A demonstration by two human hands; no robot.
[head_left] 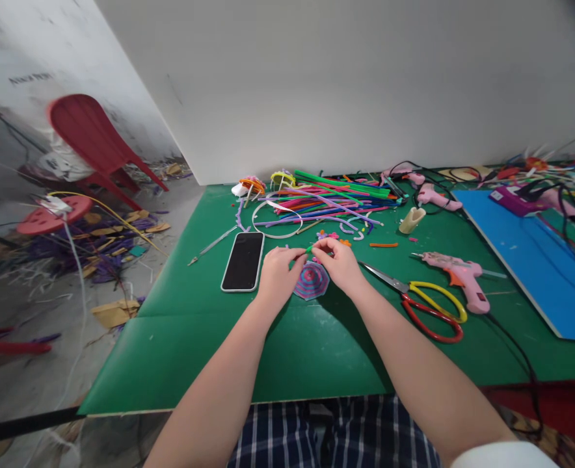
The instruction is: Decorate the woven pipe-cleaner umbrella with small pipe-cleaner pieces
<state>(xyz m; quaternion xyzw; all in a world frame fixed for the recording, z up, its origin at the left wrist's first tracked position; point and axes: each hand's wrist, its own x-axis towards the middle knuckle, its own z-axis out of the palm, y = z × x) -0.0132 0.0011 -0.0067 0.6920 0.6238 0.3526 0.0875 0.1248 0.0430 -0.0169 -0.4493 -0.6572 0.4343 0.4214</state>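
Observation:
My left hand (281,268) and my right hand (337,261) meet above the green table, fingertips pinched on a short green pipe cleaner piece (309,249). Most of that piece is hidden by the fingers. Just below them lies a small octagonal disc (311,282) with pink, blue and purple rings, like a tiny umbrella top. Small orange and pink flower shapes (334,236) sit right behind my fingers. A phone (243,261) with a dark screen rests to the left of my left hand. Scissors (407,286) with yellow and red handles lie to the right of my right hand.
Coloured pipe cleaners (336,198) are heaped at the back beside a white headband (278,219). A pink glue gun (458,273) with a trailing cord lies on the right, near a blue board (531,253). A red chair (92,140) stands on the littered floor to the left.

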